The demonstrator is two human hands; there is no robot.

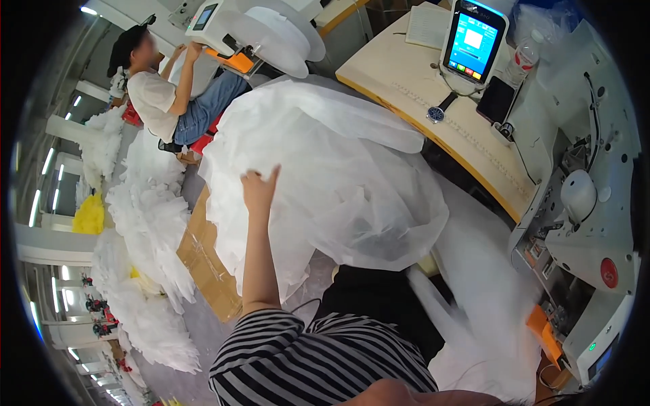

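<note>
My left hand [259,193] is stretched forward over a large heap of thin white sheet material [325,155]. Its thumb points away from the fingers, which look partly bent, and nothing shows between them. The heap spreads across the middle, in front of my dark-clothed lap, with sheer folds on its right side. A further length of the same white material [481,271] hangs down to the right, blurred near its lower end. My right hand is out of sight.
At right, a machine [609,203] with a lit screen [474,44] stands by a pale worktable [379,68]. A watch [435,114], phone [496,99] and bottle [525,57] lie nearby. A co-worker [152,95] sits at another machine, upper left. White piles [145,203] and flattened cardboard [203,257] cover the left floor.
</note>
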